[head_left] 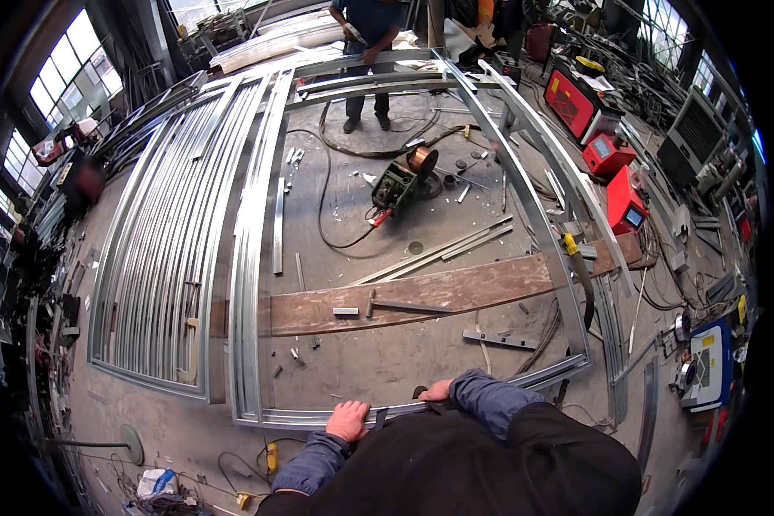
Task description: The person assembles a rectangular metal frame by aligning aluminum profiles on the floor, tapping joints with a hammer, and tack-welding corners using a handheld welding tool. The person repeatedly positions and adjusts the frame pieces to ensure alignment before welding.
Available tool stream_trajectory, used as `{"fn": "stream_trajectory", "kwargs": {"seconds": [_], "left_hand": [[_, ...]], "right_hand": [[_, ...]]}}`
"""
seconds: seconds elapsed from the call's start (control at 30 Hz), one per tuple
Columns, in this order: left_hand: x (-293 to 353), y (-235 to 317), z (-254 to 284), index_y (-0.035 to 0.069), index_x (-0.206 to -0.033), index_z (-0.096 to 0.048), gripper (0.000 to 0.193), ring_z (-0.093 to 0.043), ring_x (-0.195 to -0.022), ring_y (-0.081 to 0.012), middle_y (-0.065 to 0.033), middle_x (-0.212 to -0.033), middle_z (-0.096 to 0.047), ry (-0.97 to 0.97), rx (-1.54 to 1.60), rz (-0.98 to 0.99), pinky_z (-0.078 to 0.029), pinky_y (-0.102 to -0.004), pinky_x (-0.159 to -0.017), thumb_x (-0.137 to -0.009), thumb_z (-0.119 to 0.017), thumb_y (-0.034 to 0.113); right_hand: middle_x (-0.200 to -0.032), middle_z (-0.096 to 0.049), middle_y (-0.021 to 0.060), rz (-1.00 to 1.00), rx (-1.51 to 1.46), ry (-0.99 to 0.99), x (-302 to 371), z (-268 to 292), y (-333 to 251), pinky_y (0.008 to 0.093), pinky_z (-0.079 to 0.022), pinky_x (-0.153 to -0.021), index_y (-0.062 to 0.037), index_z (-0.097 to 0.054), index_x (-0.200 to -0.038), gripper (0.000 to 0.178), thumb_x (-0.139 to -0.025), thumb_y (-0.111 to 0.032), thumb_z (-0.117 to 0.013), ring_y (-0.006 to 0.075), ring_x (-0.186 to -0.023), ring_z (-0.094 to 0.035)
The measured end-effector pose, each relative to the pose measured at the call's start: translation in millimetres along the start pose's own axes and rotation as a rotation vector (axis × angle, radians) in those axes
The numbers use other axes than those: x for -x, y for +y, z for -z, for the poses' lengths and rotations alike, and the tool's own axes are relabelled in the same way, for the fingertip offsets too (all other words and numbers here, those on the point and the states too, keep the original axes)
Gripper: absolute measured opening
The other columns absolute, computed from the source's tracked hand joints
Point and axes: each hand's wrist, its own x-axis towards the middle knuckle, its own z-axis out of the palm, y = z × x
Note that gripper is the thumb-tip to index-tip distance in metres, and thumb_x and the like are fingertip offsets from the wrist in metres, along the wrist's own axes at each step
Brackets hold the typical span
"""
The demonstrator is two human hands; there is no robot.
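Note:
A large silver metal frame [254, 258] made of long rails stands in front of me, its near rail running along my body. My left hand [348, 420] is closed over this near rail, left of centre. Farther right along it, my right hand [437, 391] is also closed, its fingers curled at the rail. A small dark round thing [419, 392] sits beside the right fingertips; I cannot make out its kind. Between my hands, a short dark strip [380, 418] crosses the rail. At the far end of the frame stands another person [365, 39], hands near its far rail.
A slatted metal panel [176, 232] lies to the left. Inside the frame are a wire feeder [396, 191] with a copper spool, a brown plank [318, 311], a hammer [404, 306] and loose offcuts. Red machines [569, 99] and a blue-white machine [707, 365] stand right; cables trail across the floor.

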Motion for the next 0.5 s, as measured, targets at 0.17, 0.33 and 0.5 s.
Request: {"fn": "stream_trajectory", "kwargs": {"seconds": [0.17,0.33,0.5], "left_hand": [[0,1,2,0.012,-0.118,-0.069,0.042,-0.066,-0.109,-0.0312,-0.0095,-0.108,-0.07,-0.008,0.001,0.005,-0.049,-0.0457,-0.093,-0.085,-0.071,0.039],[1,1,2,0.012,-0.119,-0.069,0.043,-0.066,-0.109,-0.0313,-0.0092,-0.109,-0.07,-0.002,-0.004,0.001,-0.049,-0.0454,-0.093,-0.084,-0.071,0.037],[-1,1,3,0.012,-0.121,-0.069,0.044,-0.066,-0.11,-0.0311,-0.0091,-0.11,-0.07,-0.016,-0.006,0.002,-0.049,-0.045,-0.094,-0.084,-0.07,0.036]], "right_hand": [[-0.146,-0.067,0.0167,0.0,-0.006,-0.033,0,1,-1,0.0491,-0.046,-0.11,-0.0229,-0.067,-0.145,0.052,-0.105,-0.049,-0.046,0.0391,-0.135,-0.061],[-0.145,-0.067,0.0157,0.029,0.073,-0.028,-10,-1,4,0.0497,-0.047,-0.109,-0.0265,-0.065,-0.145,0.049,-0.107,-0.048,-0.043,0.0395,-0.133,-0.062],[-0.144,-0.068,0.0165,0.055,0.068,-0.013,-17,-4,13,0.0496,-0.047,-0.108,-0.0266,-0.066,-0.142,0.049,-0.108,-0.049,-0.04,0.0401,-0.133,-0.062]]}}
